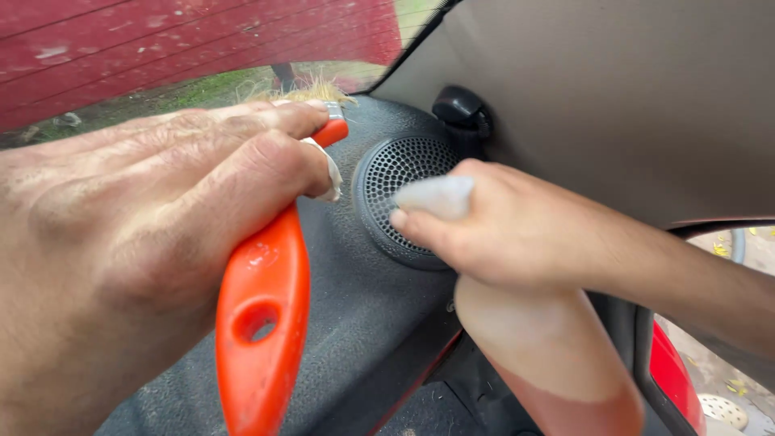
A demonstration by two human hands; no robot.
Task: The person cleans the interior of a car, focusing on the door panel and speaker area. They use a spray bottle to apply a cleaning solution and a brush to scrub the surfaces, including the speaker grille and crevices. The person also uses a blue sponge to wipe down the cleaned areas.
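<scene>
My left hand (137,218) fills the left of the view and grips a paintbrush with an orange plastic handle (262,323). Its metal ferrule and pale bristles (323,93) point up toward the window. My right hand (517,230) holds a translucent spray bottle (557,363) with reddish liquid in its lower part. The bottle's white nozzle (436,196) is aimed at a round black speaker grille (395,173) set in the dark textured car panel, almost touching it.
I am inside a car. A black knob (460,107) sits above the speaker, next to the grey pillar trim (613,97). Through the glass a red wall (186,40) and grass show. Red bodywork (674,379) appears at lower right.
</scene>
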